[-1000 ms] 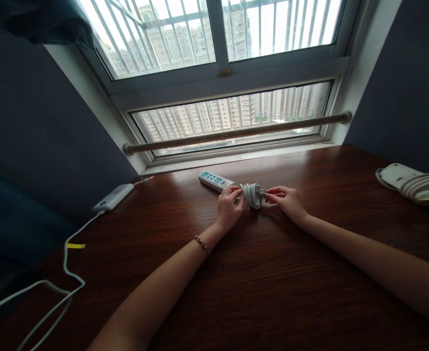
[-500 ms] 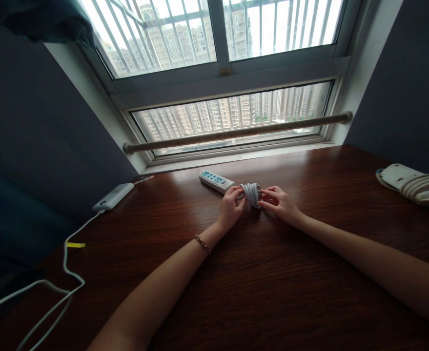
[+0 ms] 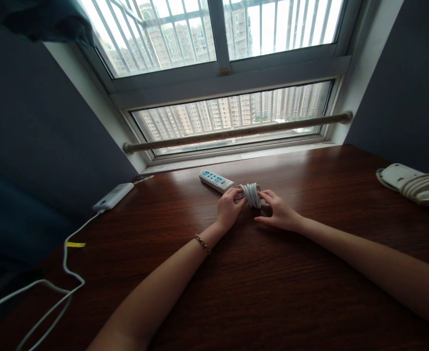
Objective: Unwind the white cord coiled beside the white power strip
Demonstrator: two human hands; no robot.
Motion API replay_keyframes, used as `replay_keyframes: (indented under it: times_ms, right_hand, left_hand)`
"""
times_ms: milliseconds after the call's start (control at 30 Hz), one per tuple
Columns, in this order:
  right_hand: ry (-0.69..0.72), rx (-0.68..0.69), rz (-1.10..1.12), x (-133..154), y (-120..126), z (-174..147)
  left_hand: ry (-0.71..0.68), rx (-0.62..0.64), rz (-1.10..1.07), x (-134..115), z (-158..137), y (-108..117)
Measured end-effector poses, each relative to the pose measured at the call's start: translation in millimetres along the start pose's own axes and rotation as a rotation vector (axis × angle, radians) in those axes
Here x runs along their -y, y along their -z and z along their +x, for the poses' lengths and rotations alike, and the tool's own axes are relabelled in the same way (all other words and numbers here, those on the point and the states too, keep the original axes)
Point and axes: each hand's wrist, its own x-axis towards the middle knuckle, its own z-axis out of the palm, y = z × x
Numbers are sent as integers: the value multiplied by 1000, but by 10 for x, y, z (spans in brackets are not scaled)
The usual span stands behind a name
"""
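White cord (image 3: 251, 194), wound into a tight bundle, sits on the dark wooden bench (image 3: 258, 287) near the window, and both hands meet at it. Only the head view shows this. The left hand (image 3: 229, 208) is curled at the bundle's left side, fingers bent around the strand where it leaves the power strip (image 3: 216, 180), which lies flat just behind, its blue sockets facing up. The right hand (image 3: 278, 210) lies mostly open against the bundle's right side: its fingertips touch the coil, the thumb points along the bench, and nothing is pinched between them.

A second ago the right hand stood a little off to the right with the plug end nipped between thumb and forefinger. Half a second ago it had closed in on the coil. Now the plug is no longer visible in its fingers, and the hand has flattened and dropped lower on the bench. I judge from this that the loose end has been tucked into the windings and the bundling is near its finish.

Further left lies a white power bank (image 3: 113, 196) with its cable (image 3: 68, 253) trailing toward the near edge; at far right rests another wrapped strip (image 3: 414, 183).
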Motion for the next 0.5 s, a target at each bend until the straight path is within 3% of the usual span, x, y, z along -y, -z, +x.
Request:
replay_keyframes:
  times_ms: [167, 500]
  right_hand:
    - [-27, -30, 97, 19, -3, -11]
    - [-9, 10, -51, 15, -16, -11]
  left_hand:
    - [34, -51, 68, 2, 0, 1]
    - [97, -40, 26, -10, -4, 12]
